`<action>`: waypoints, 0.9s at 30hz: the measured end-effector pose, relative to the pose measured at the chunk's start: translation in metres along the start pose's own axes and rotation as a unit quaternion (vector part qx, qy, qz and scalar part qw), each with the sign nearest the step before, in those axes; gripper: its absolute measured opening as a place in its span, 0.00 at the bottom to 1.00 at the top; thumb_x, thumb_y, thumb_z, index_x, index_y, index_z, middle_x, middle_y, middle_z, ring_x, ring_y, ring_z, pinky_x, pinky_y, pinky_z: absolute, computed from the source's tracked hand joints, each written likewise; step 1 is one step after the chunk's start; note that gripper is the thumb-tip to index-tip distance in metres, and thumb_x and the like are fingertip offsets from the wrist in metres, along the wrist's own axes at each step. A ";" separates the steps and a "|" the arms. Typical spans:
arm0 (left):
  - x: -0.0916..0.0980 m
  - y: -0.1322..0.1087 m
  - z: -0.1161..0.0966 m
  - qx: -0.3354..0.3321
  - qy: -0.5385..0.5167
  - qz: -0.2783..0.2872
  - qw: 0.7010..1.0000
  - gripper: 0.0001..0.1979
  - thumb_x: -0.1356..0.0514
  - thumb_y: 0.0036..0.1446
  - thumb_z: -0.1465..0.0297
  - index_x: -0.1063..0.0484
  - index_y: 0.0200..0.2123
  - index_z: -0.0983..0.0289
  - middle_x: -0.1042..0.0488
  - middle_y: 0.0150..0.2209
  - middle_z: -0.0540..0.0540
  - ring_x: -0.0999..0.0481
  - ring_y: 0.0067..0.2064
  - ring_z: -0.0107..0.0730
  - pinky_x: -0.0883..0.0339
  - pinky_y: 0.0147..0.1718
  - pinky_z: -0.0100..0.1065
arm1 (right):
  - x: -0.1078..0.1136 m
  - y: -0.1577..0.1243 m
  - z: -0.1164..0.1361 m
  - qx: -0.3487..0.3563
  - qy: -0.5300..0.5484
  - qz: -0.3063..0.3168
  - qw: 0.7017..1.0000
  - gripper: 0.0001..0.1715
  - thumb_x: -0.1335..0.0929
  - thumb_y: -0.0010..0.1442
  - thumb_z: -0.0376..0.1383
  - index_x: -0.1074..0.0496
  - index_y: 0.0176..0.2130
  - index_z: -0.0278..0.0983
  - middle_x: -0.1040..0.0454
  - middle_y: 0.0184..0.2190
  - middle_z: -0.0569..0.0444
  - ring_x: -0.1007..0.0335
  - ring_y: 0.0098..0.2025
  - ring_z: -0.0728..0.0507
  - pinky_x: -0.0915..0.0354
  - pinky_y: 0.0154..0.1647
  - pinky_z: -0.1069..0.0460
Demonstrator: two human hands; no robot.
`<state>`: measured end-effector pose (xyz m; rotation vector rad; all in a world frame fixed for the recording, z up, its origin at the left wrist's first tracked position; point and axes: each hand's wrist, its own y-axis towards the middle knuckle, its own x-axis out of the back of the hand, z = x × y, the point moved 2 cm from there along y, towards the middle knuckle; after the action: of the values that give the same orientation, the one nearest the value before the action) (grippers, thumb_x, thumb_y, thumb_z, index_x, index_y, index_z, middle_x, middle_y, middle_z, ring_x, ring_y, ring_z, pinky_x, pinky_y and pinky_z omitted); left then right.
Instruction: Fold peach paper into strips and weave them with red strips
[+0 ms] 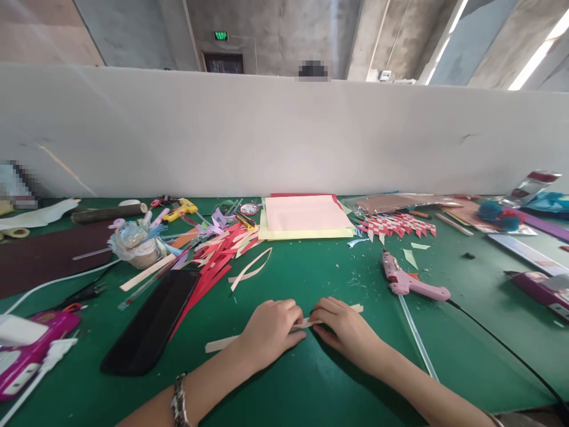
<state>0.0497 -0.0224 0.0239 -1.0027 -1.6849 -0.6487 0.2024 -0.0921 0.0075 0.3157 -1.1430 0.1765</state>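
Observation:
A narrow cream paper strip point(221, 344) lies across the green table in front of me, its two ends showing beyond my hands. My left hand point(273, 332) is closed on it, fingers curled over and thumb below. Just to the right, my right hand point(340, 323) grips the same strip with bent fingers. Between the fingertips a short length of the strip shows, looking folded or bent. A loose looped cream strip point(251, 270) rests ahead of my left hand. Red paper strips point(222, 252) are heaped farther left.
A pink glue gun point(413, 284) with a clear glue stick lies right, its cord trailing forward. On the left are a black tray-like case point(151, 323) and a magenta power strip point(40, 356). Stacked paper sheets point(306, 214) and red-and-white woven paper pieces point(395, 225) lie by the white partition point(267, 136).

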 end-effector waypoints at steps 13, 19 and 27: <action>-0.013 -0.001 0.003 -0.018 0.039 -0.075 0.996 0.21 0.55 0.63 0.58 0.36 0.24 0.64 0.33 0.24 0.50 0.33 0.25 0.28 0.47 0.23 0.30 | -0.010 0.005 -0.007 -0.051 0.057 -0.053 0.996 0.08 0.38 0.60 0.32 0.36 0.28 0.37 0.33 0.29 0.54 0.38 0.32 0.47 0.39 0.32 0.52; -0.014 -0.001 0.003 0.002 0.050 -0.060 0.997 0.19 0.54 0.63 0.59 0.35 0.26 0.64 0.32 0.25 0.50 0.33 0.25 0.29 0.46 0.24 0.31 | -0.011 0.006 -0.009 -0.050 0.046 -0.060 0.996 0.08 0.38 0.60 0.32 0.36 0.28 0.36 0.34 0.27 0.54 0.39 0.31 0.47 0.41 0.32 0.51; -0.012 0.001 0.002 0.039 0.049 -0.047 0.997 0.18 0.50 0.61 0.59 0.35 0.24 0.65 0.32 0.24 0.52 0.32 0.27 0.32 0.47 0.23 0.31 | -0.015 0.006 -0.011 -0.050 0.031 -0.070 0.996 0.08 0.37 0.59 0.32 0.37 0.28 0.37 0.35 0.26 0.56 0.40 0.30 0.48 0.42 0.37 0.50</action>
<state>0.0512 -0.0237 0.0117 -0.8278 -1.6656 -0.6759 0.2042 -0.0828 -0.0091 0.2988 -1.0608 0.0048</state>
